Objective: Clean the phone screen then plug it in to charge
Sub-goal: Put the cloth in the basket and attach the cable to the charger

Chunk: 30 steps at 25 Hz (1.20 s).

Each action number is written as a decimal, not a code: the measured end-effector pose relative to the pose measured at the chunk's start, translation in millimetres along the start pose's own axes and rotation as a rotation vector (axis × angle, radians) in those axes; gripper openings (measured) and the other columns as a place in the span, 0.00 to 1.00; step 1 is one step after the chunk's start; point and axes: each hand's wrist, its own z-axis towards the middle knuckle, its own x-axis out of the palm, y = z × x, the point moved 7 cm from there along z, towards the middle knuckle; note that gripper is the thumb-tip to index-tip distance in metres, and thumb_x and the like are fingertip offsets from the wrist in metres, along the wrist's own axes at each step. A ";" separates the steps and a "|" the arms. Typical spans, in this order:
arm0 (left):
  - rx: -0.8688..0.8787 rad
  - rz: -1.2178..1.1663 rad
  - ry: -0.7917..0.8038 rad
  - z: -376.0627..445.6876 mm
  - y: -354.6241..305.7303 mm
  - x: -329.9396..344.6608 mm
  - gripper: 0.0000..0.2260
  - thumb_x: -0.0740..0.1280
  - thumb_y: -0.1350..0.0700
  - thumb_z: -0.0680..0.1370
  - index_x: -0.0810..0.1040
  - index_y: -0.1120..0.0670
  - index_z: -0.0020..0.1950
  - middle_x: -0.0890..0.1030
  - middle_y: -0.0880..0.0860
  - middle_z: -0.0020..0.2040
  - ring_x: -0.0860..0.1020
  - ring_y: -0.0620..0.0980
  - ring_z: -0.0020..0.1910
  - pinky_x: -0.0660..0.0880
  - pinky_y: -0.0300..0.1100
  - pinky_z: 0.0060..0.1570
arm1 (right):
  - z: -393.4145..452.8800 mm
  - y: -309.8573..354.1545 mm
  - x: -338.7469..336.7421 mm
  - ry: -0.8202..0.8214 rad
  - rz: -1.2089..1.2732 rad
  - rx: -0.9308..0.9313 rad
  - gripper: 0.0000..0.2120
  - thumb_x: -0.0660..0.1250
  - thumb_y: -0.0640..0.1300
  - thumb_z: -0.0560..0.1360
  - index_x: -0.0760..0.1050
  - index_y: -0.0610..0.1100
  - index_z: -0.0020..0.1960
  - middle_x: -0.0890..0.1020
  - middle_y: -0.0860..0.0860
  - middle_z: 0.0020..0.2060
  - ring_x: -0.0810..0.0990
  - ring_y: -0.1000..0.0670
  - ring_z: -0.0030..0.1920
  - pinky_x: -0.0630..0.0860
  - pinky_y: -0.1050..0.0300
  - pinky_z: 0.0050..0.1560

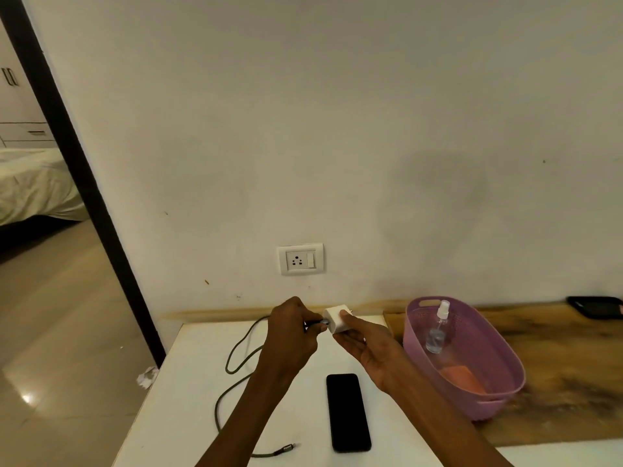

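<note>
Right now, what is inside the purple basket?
Inside the purple basket a clear spray bottle leans against its far wall and an orange cloth lies on its floor. Its near wall hides whatever sits just behind it.

Wall (371, 112): plain off-white, faint smudges at right. Socket plate (300, 259) low on the wall, just above the bench (188, 382), white top. Wood-grain surface (573, 358) adjoins the bench at right. Black door frame (77, 170) slants along the left. Through the doorway: bed (33, 183) with pale cover, white drawers (23, 129) behind it. Floor (60, 332): glossy beige tile, one bright light reflection; crumpled paper (147, 377) by the bench.
</note>
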 end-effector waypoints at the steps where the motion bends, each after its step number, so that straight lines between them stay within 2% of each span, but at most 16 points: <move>1: 0.006 0.005 0.002 1.2 -0.7 0.0 0.07 0.76 0.56 0.72 0.87 0.52 0.49 0.75 0.49 0.38 0.76 0.48 0.37 0.71 0.39 0.38 | -0.2 1.3 0.6 -0.005 -0.003 -0.013 0.15 0.76 0.41 0.69 0.78 0.36 0.53 0.87 0.41 0.44 0.87 0.44 0.46 0.83 0.57 0.40; 6: -0.008 -0.010 -0.025 2.7 2.2 -1.4 0.06 0.78 0.56 0.70 0.88 0.52 0.46 0.74 0.47 0.34 0.75 0.47 0.34 0.67 0.33 0.33 | -4.0 8.8 4.7 -0.014 -0.048 -0.072 0.13 0.75 0.40 0.70 0.79 0.37 0.52 0.86 0.42 0.47 0.87 0.45 0.45 0.84 0.57 0.41; 10: -0.036 -0.042 -0.060 -0.1 4.1 0.2 0.05 0.79 0.57 0.68 0.88 0.52 0.42 0.78 0.49 0.34 0.77 0.45 0.32 0.67 0.33 0.31 | -9.1 13.0 7.0 0.005 -0.116 -0.122 0.15 0.74 0.41 0.71 0.79 0.37 0.55 0.85 0.43 0.51 0.87 0.47 0.47 0.83 0.54 0.52; 13: -0.048 -0.058 -0.049 -2.3 7.6 4.2 0.05 0.79 0.59 0.67 0.88 0.54 0.42 0.81 0.51 0.36 0.79 0.48 0.33 0.74 0.40 0.34 | -11.5 10.4 4.6 -0.019 -0.169 -0.126 0.17 0.74 0.42 0.72 0.78 0.37 0.58 0.84 0.43 0.53 0.86 0.46 0.50 0.79 0.48 0.60; 15: -0.071 -0.072 -0.048 -4.0 9.7 7.4 0.05 0.79 0.59 0.67 0.87 0.55 0.41 0.81 0.51 0.35 0.79 0.48 0.34 0.75 0.42 0.35 | -12.4 8.0 3.4 -0.031 -0.187 -0.127 0.18 0.73 0.43 0.72 0.78 0.37 0.59 0.84 0.43 0.54 0.85 0.45 0.52 0.78 0.47 0.62; 17: -0.122 -0.118 -0.046 -5.6 14.1 8.5 0.05 0.80 0.57 0.67 0.87 0.54 0.41 0.81 0.49 0.35 0.79 0.44 0.33 0.72 0.33 0.34 | -12.4 5.8 4.4 -0.034 -0.171 -0.142 0.17 0.73 0.43 0.73 0.78 0.38 0.59 0.84 0.43 0.54 0.85 0.45 0.52 0.79 0.48 0.61; 19: -0.206 -0.218 -0.018 -5.7 21.3 7.8 0.04 0.79 0.55 0.69 0.87 0.52 0.41 0.83 0.46 0.35 0.81 0.43 0.31 0.72 0.28 0.34 | -10.9 8.6 6.7 -0.024 -0.144 -0.172 0.15 0.73 0.43 0.72 0.79 0.41 0.58 0.84 0.45 0.53 0.85 0.45 0.52 0.80 0.50 0.58; 22: -0.416 -0.510 0.068 -5.0 33.4 9.4 0.11 0.76 0.52 0.73 0.83 0.55 0.51 0.86 0.54 0.43 0.86 0.49 0.34 0.82 0.39 0.37 | -6.8 16.5 10.5 0.048 -0.170 -0.186 0.16 0.72 0.44 0.73 0.79 0.41 0.59 0.84 0.45 0.55 0.84 0.47 0.53 0.81 0.53 0.56; 24: -0.516 -0.661 0.183 -2.8 35.3 16.3 0.14 0.73 0.51 0.75 0.82 0.59 0.56 0.86 0.58 0.47 0.86 0.54 0.40 0.84 0.44 0.44 | -3.0 19.5 10.7 0.057 -0.290 -0.200 0.20 0.73 0.46 0.71 0.77 0.41 0.61 0.83 0.45 0.56 0.85 0.46 0.53 0.80 0.50 0.58; 27: -0.535 -0.753 0.350 -1.3 34.7 31.7 0.14 0.72 0.54 0.76 0.83 0.62 0.56 0.86 0.60 0.48 0.86 0.57 0.46 0.82 0.45 0.51 | 1.7 24.2 10.6 -0.012 -0.492 -0.292 0.20 0.77 0.49 0.68 0.77 0.44 0.57 0.84 0.44 0.54 0.84 0.44 0.53 0.80 0.45 0.58; 30: -0.637 -0.855 0.282 2.1 52.7 42.2 0.13 0.74 0.58 0.75 0.83 0.65 0.54 0.86 0.63 0.48 0.86 0.58 0.47 0.83 0.42 0.49 | 7.1 20.3 6.3 0.026 -0.481 -0.342 0.16 0.75 0.49 0.70 0.79 0.46 0.55 0.84 0.44 0.53 0.83 0.45 0.54 0.80 0.47 0.59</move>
